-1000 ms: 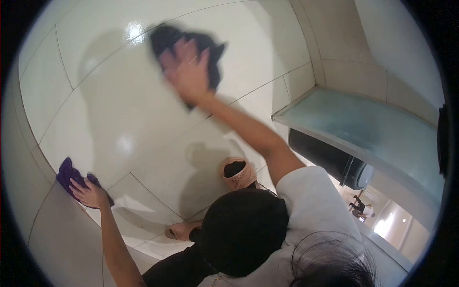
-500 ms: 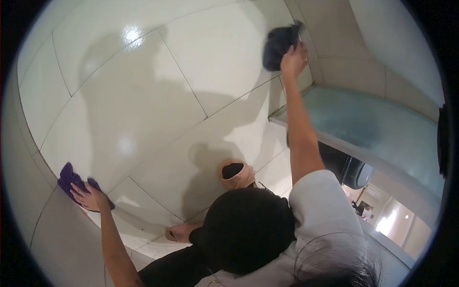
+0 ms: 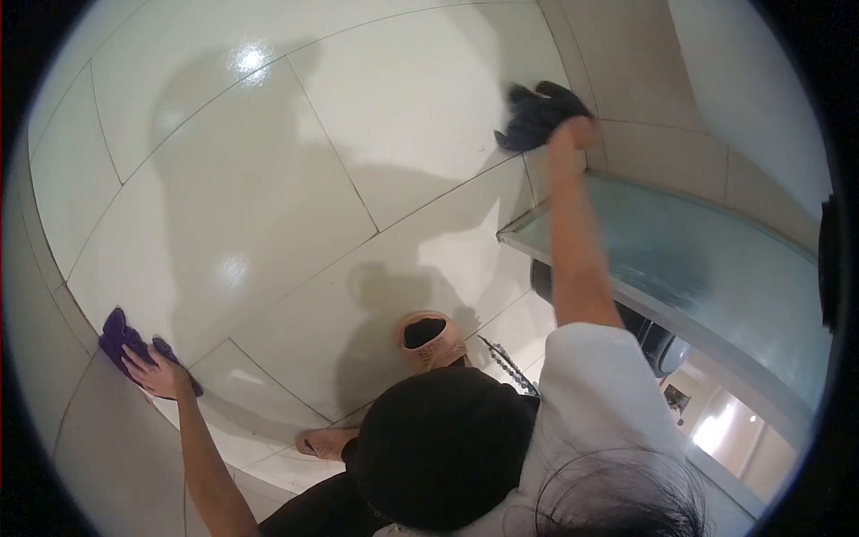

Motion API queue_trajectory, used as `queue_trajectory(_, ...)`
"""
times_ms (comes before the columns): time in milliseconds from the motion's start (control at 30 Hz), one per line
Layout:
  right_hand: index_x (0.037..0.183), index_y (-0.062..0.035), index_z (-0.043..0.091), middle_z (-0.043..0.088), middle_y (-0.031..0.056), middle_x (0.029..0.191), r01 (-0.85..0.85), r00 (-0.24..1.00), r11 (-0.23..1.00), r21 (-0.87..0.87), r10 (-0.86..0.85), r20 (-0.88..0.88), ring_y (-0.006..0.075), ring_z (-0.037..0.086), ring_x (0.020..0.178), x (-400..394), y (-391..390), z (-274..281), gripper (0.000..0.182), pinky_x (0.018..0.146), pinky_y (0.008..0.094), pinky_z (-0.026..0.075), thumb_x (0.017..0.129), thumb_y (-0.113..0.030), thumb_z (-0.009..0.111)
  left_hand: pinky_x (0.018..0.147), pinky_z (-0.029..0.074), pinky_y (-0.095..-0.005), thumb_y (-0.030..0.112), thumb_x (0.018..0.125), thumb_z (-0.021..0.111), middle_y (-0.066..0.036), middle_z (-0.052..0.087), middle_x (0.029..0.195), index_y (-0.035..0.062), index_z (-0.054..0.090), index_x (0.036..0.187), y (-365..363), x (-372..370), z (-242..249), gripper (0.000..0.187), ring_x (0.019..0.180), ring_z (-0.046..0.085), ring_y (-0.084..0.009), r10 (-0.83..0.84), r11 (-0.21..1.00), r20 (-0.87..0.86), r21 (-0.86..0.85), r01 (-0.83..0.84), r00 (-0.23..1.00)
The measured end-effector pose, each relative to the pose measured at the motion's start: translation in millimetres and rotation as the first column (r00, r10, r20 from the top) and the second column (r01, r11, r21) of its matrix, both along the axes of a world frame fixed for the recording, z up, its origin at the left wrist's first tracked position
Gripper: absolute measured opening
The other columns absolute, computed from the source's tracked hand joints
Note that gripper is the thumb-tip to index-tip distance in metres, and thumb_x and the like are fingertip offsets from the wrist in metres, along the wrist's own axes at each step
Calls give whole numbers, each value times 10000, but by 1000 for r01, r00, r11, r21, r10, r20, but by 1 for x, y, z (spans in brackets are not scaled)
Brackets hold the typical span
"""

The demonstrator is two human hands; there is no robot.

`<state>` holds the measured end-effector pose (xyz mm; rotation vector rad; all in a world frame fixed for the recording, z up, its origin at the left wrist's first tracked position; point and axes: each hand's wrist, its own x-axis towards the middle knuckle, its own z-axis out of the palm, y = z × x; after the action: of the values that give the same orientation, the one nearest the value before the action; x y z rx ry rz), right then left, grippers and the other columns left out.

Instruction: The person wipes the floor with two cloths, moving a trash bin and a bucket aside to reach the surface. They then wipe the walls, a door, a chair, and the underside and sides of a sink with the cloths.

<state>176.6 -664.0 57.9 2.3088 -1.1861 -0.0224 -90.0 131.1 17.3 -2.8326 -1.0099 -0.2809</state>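
At the lower left, my left hand [image 3: 161,371] lies with fingers spread on a bunched purple cloth [image 3: 116,338]. The cloth rests in the corner where the pale floor tiles [image 3: 268,188] meet the wall. My right arm reaches forward to the upper right, where my right hand [image 3: 575,136] is blurred and closed on a dark grey cloth [image 3: 535,118]. That cloth is crumpled against the tiles near the right wall's foot. My right fingers are mostly hidden by the back of the hand.
A glass-topped ledge [image 3: 680,251] runs along the right, its corner close to my right forearm. Below it are a dark rounded object [image 3: 662,349] and a bright gap. Pink slip-on shoes [image 3: 429,338] are on my feet. A beaded strap [image 3: 508,362] hangs near my knee.
My right hand has moved slightly right and back toward me with the dark grey cloth, which has changed shape. My left hand stays on the purple cloth. The view has shifted a little.
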Motion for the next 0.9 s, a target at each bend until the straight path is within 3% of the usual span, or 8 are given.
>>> queue_trajectory(67,930,76,637,651,111,926,43,995,988,151,-55,80,283,626,817,-13,-60,7,254,720,413,487,820,-76,466,1055,248,-441,497,897,382,-50,308,1439,284,279,1410,2,-5,-3,564,1296,314,-259,-29,1000,18,-1,29,999)
queue_trajectory(200,1129,-31,606,625,202,1019,-653,752,722,230,653,86,367,591,918,-46,-124,-18,353,818,468,455,811,-97,468,1059,237,-453,494,907,368,-68,290,1449,280,264,1418,6,-8,-2,563,1302,299,-284,-60,998,9,22,60,998)
queue_trajectory(367,1145,-217,583,463,111,1277,-375,812,898,230,199,549,339,443,1112,-47,58,-37,306,893,489,382,845,-201,526,1037,213,-542,542,900,369,-87,171,1496,299,197,1440,-43,-6,9,616,1338,223,-337,-81,997,-133,-19,79,988)
queue_trajectory(400,1101,-162,573,470,110,1245,-470,587,705,531,-200,784,344,418,1122,-44,112,-39,297,869,493,367,805,-174,554,1024,225,-554,563,887,376,-92,156,1498,296,201,1439,-52,-6,9,638,1339,215,-347,-85,996,-156,8,88,984)
queue_trajectory(433,1089,-141,557,487,115,1173,-651,687,744,152,493,533,337,410,1110,-65,179,-30,340,848,503,348,749,-145,571,1029,208,-559,557,880,394,-98,155,1498,295,212,1437,-68,-4,11,642,1341,205,-355,-119,993,-167,-2,120,979)
queue_trajectory(467,1111,-167,541,490,121,1135,-784,586,584,210,585,561,353,420,1078,-83,241,-20,406,857,516,332,708,-121,568,1034,192,-563,551,873,412,-105,154,1498,294,224,1435,-89,0,13,646,1343,194,-364,-147,989,-173,-14,146,974)
queue_trajectory(700,971,-102,615,545,110,1053,-864,314,-246,439,418,853,316,485,1015,-131,356,8,284,917,435,351,722,-46,490,1052,107,-583,355,709,563,-117,207,1483,264,407,1360,-146,17,45,675,1337,190,-381,-605,779,-115,-292,555,788)
queue_trajectory(900,1157,-47,572,557,146,1163,-820,505,382,426,133,853,306,530,1051,-8,175,6,427,939,381,397,748,8,463,1062,134,-539,409,908,410,-60,210,1489,282,291,1413,-27,-11,27,534,1344,198,-338,-148,984,-95,-114,136,984)
